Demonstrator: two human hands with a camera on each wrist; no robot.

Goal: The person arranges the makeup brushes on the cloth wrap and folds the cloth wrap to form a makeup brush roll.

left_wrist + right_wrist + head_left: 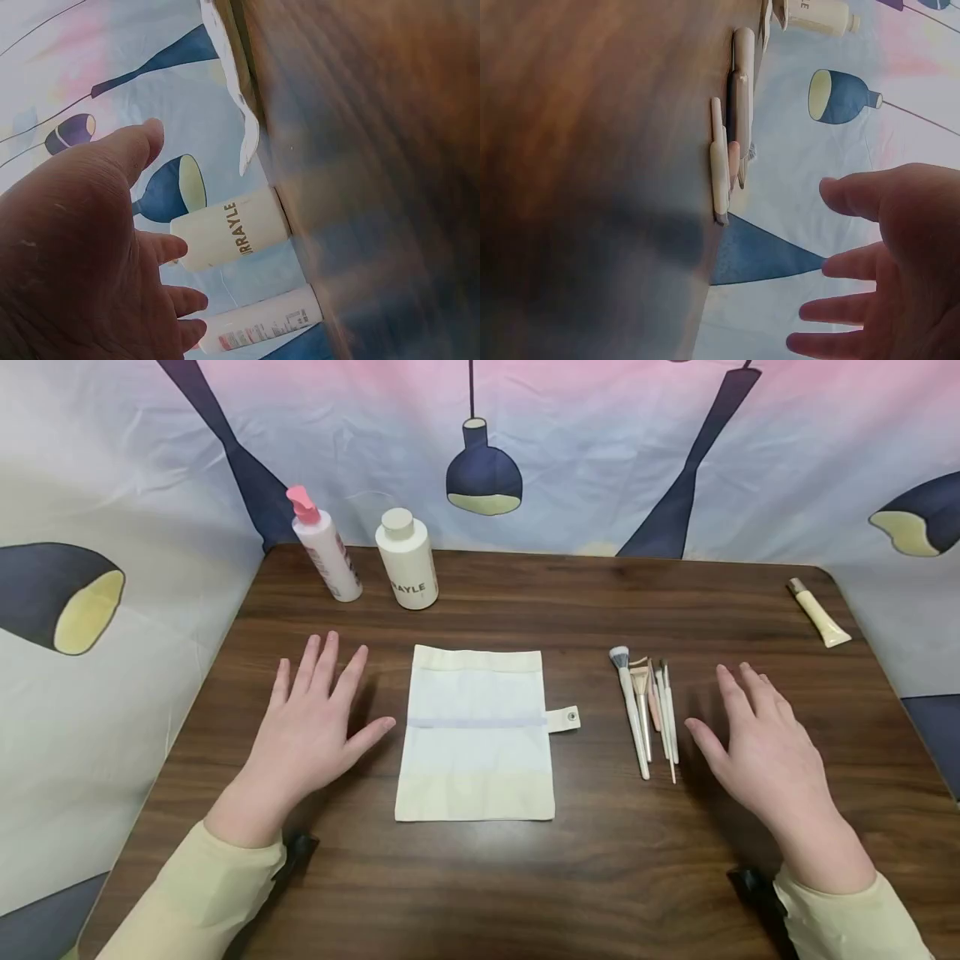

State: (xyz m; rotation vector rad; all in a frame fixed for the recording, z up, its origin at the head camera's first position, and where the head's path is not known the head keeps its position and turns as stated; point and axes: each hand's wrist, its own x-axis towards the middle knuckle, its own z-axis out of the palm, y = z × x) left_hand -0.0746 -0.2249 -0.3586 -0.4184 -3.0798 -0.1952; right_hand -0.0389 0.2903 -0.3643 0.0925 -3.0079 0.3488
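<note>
A cream cloth brush pouch [476, 735] lies unfolded in the middle of the table, its snap tab [563, 719] sticking out to the right. To its left is my left hand [307, 735], palm down with the fingers spread and nothing held. Several makeup brushes [630, 718] lie side by side to the right of the pouch, also seen in the right wrist view as brushes [739, 112] at the table's surface. Just right of them, my right hand [772, 760] is palm down, fingers relaxed and holding nothing. Neither hand touches the pouch or the brushes.
At the back left stand a white pump bottle [327, 556] with a pink top and a white capped bottle [407, 560]. A small pale yellow tube [819, 613] lies near the right edge of the dark wooden table [480, 893]. Behind hangs a printed cloth [570, 460].
</note>
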